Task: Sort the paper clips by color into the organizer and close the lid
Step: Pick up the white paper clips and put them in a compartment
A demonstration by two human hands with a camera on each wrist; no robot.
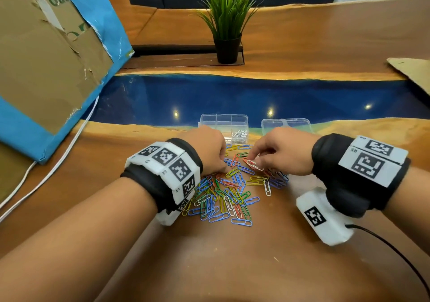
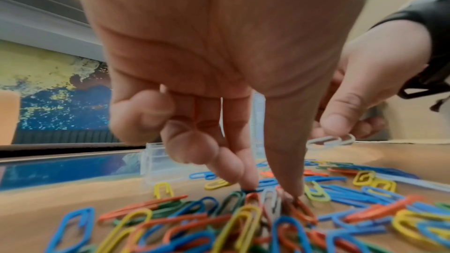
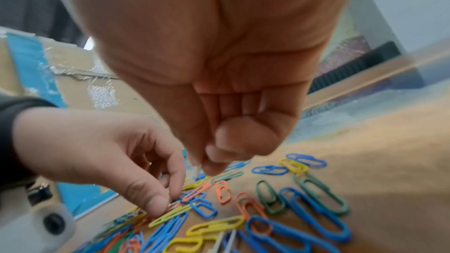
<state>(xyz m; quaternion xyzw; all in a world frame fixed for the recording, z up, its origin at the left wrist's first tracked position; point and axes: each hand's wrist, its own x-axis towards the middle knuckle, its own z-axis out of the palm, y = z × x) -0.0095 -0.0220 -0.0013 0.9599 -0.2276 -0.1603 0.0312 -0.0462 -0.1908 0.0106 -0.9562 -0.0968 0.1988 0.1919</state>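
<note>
A heap of blue, yellow, green, orange and white paper clips (image 1: 223, 197) lies on the wooden table. My left hand (image 1: 224, 170) reaches down into the heap's far side, its thumb and index tip closing on a clip (image 2: 270, 202) that lies among the others. My right hand (image 1: 252, 160) pinches a white paper clip (image 1: 255, 165) just above the heap, also visible in the left wrist view (image 2: 328, 140). The clear organizer (image 1: 224, 118) stands open behind the hands, with white clips (image 1: 239, 136) in one near compartment.
A second clear plastic piece (image 1: 287, 125) lies right of the organizer. A cardboard box with blue edges (image 1: 46, 69) leans at the left, with a white cable (image 1: 58, 164) beside it. A potted plant (image 1: 228, 22) stands at the back. Cardboard (image 1: 414, 71) lies far right.
</note>
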